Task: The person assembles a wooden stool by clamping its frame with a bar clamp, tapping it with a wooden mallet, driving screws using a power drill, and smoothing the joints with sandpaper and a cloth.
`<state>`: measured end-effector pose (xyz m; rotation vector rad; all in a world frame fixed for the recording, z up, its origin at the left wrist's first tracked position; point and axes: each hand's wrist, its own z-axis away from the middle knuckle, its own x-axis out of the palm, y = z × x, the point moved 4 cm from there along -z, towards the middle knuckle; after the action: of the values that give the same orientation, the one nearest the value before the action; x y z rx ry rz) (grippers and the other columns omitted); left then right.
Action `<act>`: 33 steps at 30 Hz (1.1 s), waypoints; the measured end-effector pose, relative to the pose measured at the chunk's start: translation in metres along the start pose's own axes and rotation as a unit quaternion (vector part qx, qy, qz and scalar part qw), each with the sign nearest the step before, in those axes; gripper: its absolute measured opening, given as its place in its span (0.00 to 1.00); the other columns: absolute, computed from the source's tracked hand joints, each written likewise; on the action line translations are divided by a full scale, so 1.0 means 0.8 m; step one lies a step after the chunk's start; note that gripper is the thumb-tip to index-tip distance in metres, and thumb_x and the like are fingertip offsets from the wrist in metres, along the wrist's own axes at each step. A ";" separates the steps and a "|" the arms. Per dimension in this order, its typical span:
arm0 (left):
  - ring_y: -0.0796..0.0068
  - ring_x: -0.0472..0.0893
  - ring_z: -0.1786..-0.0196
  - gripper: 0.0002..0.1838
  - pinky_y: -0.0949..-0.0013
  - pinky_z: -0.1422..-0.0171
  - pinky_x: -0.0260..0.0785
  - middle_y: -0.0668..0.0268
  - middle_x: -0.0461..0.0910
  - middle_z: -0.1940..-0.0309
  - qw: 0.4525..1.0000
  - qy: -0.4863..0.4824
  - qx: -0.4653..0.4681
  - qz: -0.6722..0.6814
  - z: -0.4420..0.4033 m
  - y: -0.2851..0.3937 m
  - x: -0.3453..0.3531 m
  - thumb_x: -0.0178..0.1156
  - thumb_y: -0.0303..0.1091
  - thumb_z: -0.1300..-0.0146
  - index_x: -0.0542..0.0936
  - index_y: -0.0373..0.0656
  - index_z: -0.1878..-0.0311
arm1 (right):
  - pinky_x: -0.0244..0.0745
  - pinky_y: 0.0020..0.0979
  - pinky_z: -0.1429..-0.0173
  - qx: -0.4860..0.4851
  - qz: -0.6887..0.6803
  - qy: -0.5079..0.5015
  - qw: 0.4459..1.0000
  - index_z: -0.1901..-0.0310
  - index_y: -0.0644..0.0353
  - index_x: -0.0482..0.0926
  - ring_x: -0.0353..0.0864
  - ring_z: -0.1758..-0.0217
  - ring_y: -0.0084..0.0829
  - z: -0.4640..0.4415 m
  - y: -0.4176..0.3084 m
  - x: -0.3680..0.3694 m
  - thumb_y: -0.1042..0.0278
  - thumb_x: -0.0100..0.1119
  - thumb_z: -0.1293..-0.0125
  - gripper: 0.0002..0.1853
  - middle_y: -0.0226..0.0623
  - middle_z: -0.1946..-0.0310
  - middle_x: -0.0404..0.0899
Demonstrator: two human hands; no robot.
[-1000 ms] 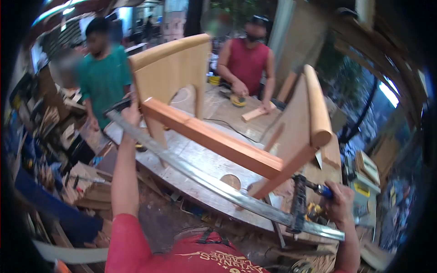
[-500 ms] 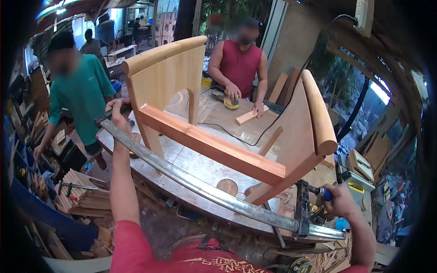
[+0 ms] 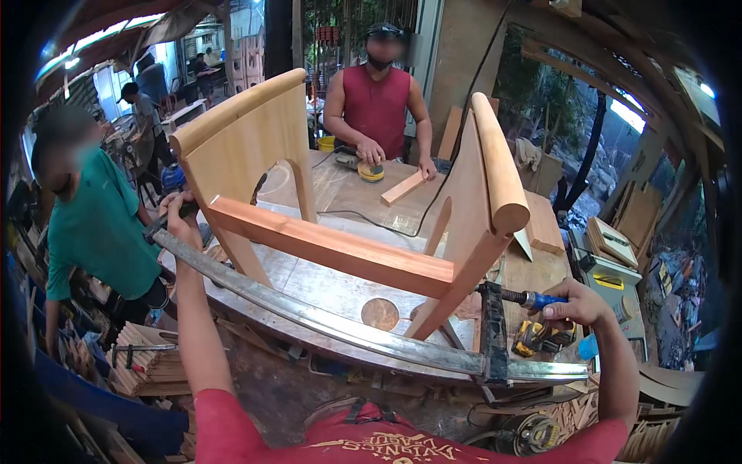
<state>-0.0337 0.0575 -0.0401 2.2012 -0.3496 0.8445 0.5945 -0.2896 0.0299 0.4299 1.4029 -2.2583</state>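
A long metal bar clamp [image 3: 325, 313] stretches along the near side of a wooden furniture frame. The frame has two curved-top end panels, the left panel [image 3: 247, 135] and the right panel [image 3: 465, 209], joined by a reddish rail [image 3: 332, 246]. My left hand [image 3: 182, 220] is closed round the clamp's far-left jaw, against the left panel's leg. On the right, my right hand [image 3: 578, 301] has its fingers wrapped on the blue screw handle [image 3: 543, 300]. The clamp's screw end sits close to the right panel's leg; whether it presses there I cannot tell.
Across the worktable [image 3: 340, 298], a person in a red sleeveless shirt [image 3: 376, 108] holds a sander [image 3: 371, 172] and a wood piece [image 3: 403, 188]. A person in teal [image 3: 100, 224] stands left. A yellow power tool [image 3: 529, 338] lies below my right hand. A black cord crosses the table.
The view has shifted, and the frame and clamp appear further left. My right hand has changed its hold, showing more of the blue handle. The person in teal appears nearer.
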 end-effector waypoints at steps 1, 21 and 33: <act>0.68 0.81 0.57 0.06 0.61 0.46 0.76 0.61 0.79 0.64 1.000 0.003 -0.003 -0.003 -0.001 0.000 0.000 0.57 0.26 0.33 0.71 0.41 0.55 | 0.66 0.24 0.71 -0.016 0.023 0.017 0.999 0.51 0.66 0.85 0.70 0.77 0.17 0.005 -0.014 0.006 0.52 0.73 0.43 0.26 0.23 0.78 0.78; 0.73 0.79 0.57 0.05 0.64 0.58 0.74 0.69 0.75 0.66 0.999 0.017 -0.044 -0.002 0.000 -0.012 -0.012 0.55 0.32 0.36 0.69 0.49 0.60 | 0.77 0.42 0.56 -0.240 0.301 0.198 0.902 0.51 0.56 0.83 0.84 0.62 0.50 0.029 -0.036 0.017 0.51 0.68 0.41 0.22 0.46 0.66 0.84; 0.71 0.79 0.53 0.06 0.55 0.52 0.72 0.71 0.73 0.66 0.996 0.026 -0.074 -0.043 0.012 0.006 0.002 0.56 0.33 0.34 0.71 0.50 0.57 | 0.65 0.40 0.72 -0.384 0.450 0.472 0.654 0.67 0.57 0.75 0.74 0.74 0.40 0.008 0.000 0.069 0.74 0.67 0.58 0.14 0.36 0.74 0.72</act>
<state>-0.0301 0.0475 -0.0410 2.0389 -0.2806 0.8003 0.5468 -0.3068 0.0063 1.6469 1.7784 -0.4350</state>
